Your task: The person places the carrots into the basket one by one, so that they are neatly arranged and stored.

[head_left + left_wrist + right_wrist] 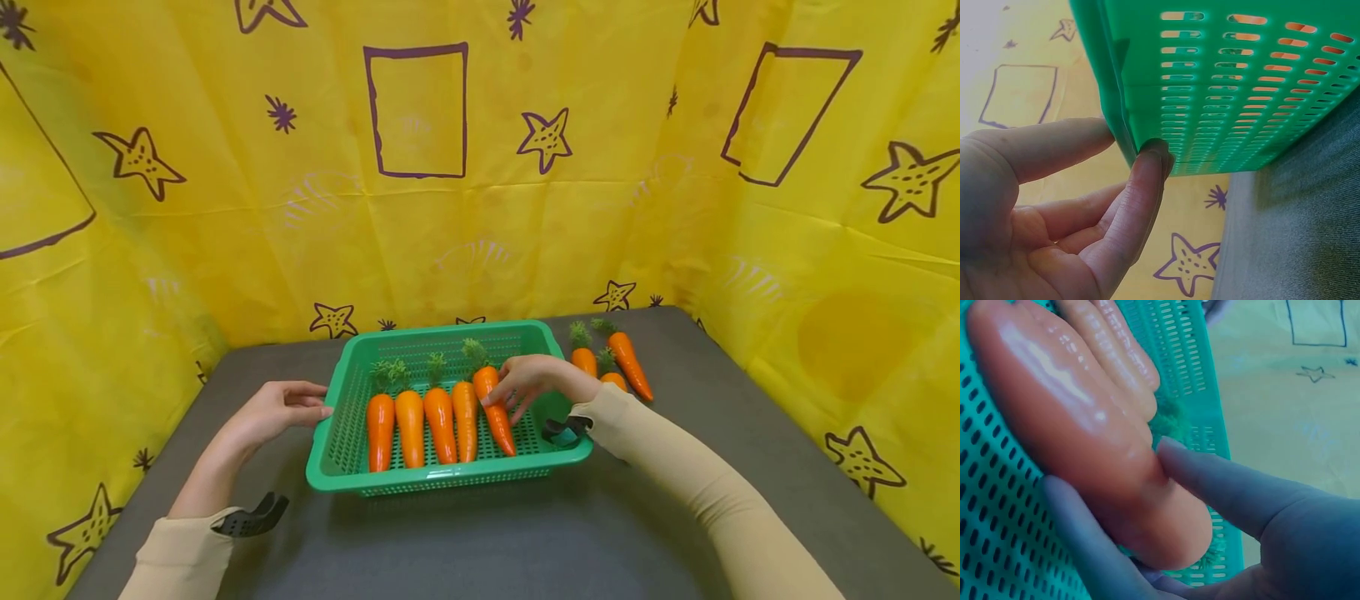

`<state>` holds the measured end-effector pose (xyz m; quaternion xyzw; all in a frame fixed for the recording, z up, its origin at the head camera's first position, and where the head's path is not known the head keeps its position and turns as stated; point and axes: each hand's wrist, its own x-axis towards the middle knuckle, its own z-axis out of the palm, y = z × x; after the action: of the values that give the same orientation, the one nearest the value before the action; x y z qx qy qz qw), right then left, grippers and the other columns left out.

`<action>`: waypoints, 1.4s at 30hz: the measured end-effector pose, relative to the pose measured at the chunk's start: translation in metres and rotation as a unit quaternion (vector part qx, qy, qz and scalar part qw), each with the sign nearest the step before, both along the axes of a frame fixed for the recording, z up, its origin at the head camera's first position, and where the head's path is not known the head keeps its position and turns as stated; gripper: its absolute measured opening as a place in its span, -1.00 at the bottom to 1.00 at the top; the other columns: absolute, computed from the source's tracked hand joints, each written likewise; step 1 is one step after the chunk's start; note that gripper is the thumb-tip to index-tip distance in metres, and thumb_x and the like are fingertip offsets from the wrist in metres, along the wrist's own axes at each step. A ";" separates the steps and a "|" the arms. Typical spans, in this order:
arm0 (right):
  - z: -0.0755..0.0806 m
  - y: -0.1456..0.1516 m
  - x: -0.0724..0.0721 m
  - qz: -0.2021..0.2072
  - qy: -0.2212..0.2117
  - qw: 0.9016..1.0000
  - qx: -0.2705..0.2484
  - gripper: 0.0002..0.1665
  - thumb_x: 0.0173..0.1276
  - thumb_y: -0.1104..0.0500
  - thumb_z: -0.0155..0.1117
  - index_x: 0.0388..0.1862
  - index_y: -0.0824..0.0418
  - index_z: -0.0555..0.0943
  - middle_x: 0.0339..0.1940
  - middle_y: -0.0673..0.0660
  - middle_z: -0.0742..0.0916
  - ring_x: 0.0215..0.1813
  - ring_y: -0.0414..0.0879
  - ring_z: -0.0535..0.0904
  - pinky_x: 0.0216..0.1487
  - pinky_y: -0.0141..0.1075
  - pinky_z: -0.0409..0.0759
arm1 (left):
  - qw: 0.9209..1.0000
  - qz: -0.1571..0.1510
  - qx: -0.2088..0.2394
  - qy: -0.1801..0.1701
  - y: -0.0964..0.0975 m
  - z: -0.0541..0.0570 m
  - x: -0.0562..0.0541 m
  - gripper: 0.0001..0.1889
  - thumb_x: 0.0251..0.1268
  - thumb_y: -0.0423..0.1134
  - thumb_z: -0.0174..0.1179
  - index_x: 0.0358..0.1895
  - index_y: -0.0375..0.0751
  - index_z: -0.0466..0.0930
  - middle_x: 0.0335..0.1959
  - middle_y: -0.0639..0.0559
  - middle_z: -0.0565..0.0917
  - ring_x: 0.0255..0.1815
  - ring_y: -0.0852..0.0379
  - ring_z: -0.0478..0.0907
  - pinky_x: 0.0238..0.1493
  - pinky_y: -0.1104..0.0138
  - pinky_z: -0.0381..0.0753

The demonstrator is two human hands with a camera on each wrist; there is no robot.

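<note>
In the head view, yellow fabric curtains printed with dark purple starfish (420, 217) enclose a dark grey bench (487, 550) on the left, back and right. Three loose orange carrots with frizzy green tops (630, 365) lie on the bench right of the basket; the right wrist and its beige sleeve (675, 458) partly hide two of them. A black wrist strap (251, 517) juts from the left cuff, clear of the basket. The green rectangular perforated plastic basket (450, 475) sits mid-bench. Inside, four glossy orange carrots (440, 425) stand side by side in a row, tops toward the back. A fifth glossy orange carrot (501, 425) lies slanted at the row's right end, within the basket, its tip toward the front right. The right hand (534, 379) holds it; the left hand (281, 408) is at the basket's left rim.

In the left wrist view, the left hand pinches that rim between thumb and finger, and orange shows through the slots of the basket wall.

In the right wrist view, the right hand's thumb and finger grip the fifth carrot's thick end from opposite sides, narrowed to its width. Neighbouring carrots lie close alongside it, green fronds beyond.
</note>
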<state>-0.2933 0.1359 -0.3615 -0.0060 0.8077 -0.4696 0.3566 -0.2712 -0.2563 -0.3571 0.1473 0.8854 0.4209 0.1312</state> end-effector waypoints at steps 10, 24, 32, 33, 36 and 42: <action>-0.006 -0.001 -0.003 0.009 -0.003 1.000 0.029 -0.22 0.20 0.19 0.40 0.29 0.44 0.28 -0.04 0.32 0.58 -0.09 0.14 0.67 -0.18 -0.12 0.69 | 1.000 0.003 -0.003 -0.003 0.000 0.000 -0.002 -0.32 0.20 -0.06 0.29 0.22 -0.53 0.36 -0.13 -0.17 0.68 -0.22 0.08 0.65 -0.01 0.03 0.61; -0.002 0.005 -0.003 0.028 -0.004 0.998 0.047 -0.50 0.26 0.17 0.34 0.10 0.39 0.49 -0.15 0.32 0.67 -0.21 0.12 0.72 -0.19 -0.12 0.70 | 1.000 0.000 -0.001 -0.001 0.000 -0.001 -0.001 -0.32 0.21 -0.07 0.28 0.22 -0.54 0.35 -0.14 -0.17 0.68 -0.25 0.10 0.66 -0.05 0.08 0.64; -0.004 0.007 -0.003 0.055 -0.029 0.997 0.051 -0.56 0.31 0.13 0.28 0.07 0.37 0.53 -0.17 0.32 0.72 -0.14 0.11 0.72 -0.14 -0.13 0.69 | 1.000 -0.002 0.004 -0.003 -0.001 -0.003 -0.001 -0.32 0.22 -0.07 0.27 0.23 -0.55 0.34 -0.13 -0.19 0.67 -0.25 0.09 0.66 -0.05 0.06 0.64; -0.005 0.007 -0.003 0.057 -0.034 0.997 0.048 -0.57 0.32 0.13 0.28 0.06 0.37 0.53 -0.17 0.33 0.72 -0.14 0.12 0.72 -0.14 -0.13 0.69 | 1.000 0.000 0.004 -0.003 0.000 -0.003 -0.001 -0.32 0.22 -0.06 0.28 0.23 -0.55 0.34 -0.13 -0.19 0.67 -0.24 0.08 0.66 -0.04 0.05 0.63; -0.007 0.006 -0.004 0.059 -0.042 0.996 0.047 -0.62 0.33 0.16 0.26 0.01 0.39 0.55 -0.17 0.33 0.73 -0.12 0.12 0.71 -0.12 -0.14 0.68 | 1.000 0.001 0.003 -0.004 0.000 -0.002 -0.001 -0.32 0.21 -0.06 0.28 0.23 -0.54 0.34 -0.13 -0.18 0.67 -0.24 0.08 0.66 -0.03 0.04 0.63; -0.011 0.002 -0.005 0.051 -0.040 0.996 0.068 -0.73 0.35 0.20 0.23 -0.12 0.41 0.59 -0.24 0.33 0.74 -0.15 0.12 0.72 -0.14 -0.15 0.69 | 1.000 -0.002 0.005 -0.002 0.000 -0.002 0.000 -0.31 0.23 -0.07 0.27 0.23 -0.56 0.33 -0.12 -0.20 0.67 -0.26 0.08 0.67 -0.06 0.06 0.64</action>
<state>-0.2986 0.1375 -0.3724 -0.0044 0.8214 -0.3948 0.4115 -0.2711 -0.2563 -0.3591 0.1492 0.8825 0.4257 0.1333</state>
